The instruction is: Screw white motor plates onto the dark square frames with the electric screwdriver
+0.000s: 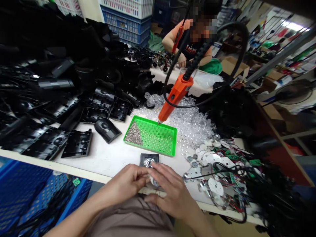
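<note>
Close to the table's front edge lies a small black plastic housing (142,161), with several round, clear-and-silver pieces in its face. My left hand (128,181) comes in from the left, thumb and forefinger closed in a pinch at a small whitish part (154,183) just below the housing. From the other side, my right hand (170,186) curves over the same part; its fingers reach to the housing and its thumb sits lower. Fingers hide most of the part. Beyond the housing, a green tray (150,152) holds a heap of small screws (133,134). An orange electric screwdriver (174,97) hangs over it, tip down.
Black plastic shells (76,144) pile up on the left. Clear plastic pieces (195,120) spread right of the tray, with white discs and wired boards (216,186) nearer. A blue crate (71,194) stands below the left edge. A co-worker (190,46) sits opposite.
</note>
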The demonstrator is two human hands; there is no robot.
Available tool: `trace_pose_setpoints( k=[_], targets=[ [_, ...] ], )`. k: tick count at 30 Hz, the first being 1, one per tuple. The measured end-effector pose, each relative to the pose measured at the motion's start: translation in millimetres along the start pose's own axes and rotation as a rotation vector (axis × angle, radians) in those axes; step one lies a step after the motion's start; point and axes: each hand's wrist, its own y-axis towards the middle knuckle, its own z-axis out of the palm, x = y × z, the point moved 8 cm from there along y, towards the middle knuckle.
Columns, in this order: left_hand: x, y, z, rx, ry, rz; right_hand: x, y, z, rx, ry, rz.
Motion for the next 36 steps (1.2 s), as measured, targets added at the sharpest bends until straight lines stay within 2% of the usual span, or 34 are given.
trace_pose_setpoints(
  k=[2, 5, 8, 10, 15, 18, 20, 22, 23, 24, 26, 28, 31, 36],
  targets=[
    [7, 6, -1.8, 0.005, -0.013, -0.002, -2, -1, 13, 0.034, -0.074, 0.011],
    [22, 19, -1.0, 0.044, -0.111, -0.014, -19, -5, 31, 0.152, -0.078, 0.082],
    [32, 26, 1.6, 0.087, -0.185, -0.052, -28, -9, 38, 0.25, -0.066, 0.091],
    [33, 24, 4.1, 0.096, -0.198, -0.066, -24, -12, 38, 0.274, -0.108, 0.067],
    [38, 7, 8.5, 0.035, -0.273, -0.067, -1, -22, 35, 0.163, -0.278, -0.029],
    [49, -6, -2.3, -0.074, -0.313, -0.118, 2, -20, 33, 0.087, -0.261, -0.055],
    [53, -12, -24.4, -0.254, -0.193, -0.105, -7, -12, 32, 0.047, -0.212, -0.028],
    [48, -17, -49.1, -0.466, 0.085, -0.024, -22, -3, 33, 0.016, -0.177, 0.002],
    [42, -16, -55.4, -0.527, 0.247, 0.036, -29, 1, 35, 0.012, -0.171, 0.009],
    [38, -13, -56.4, -0.543, 0.397, 0.097, -35, 5, 37, 0.013, -0.172, 0.007],
    [36, -1, -47.8, -0.482, 0.619, 0.195, -43, 11, 42, 0.028, -0.198, -0.012],
    [41, 11, -38.7, -0.42, 0.725, 0.235, -46, 15, 46, 0.046, -0.252, -0.033],
    [49, 21, -35.4, -0.416, 0.768, 0.232, -46, 22, 48, 0.095, -0.309, -0.055],
    [47, 20, -37.2, -0.413, 0.745, 0.23, -48, 25, 52, 0.161, -0.238, -0.066]
  ],
)
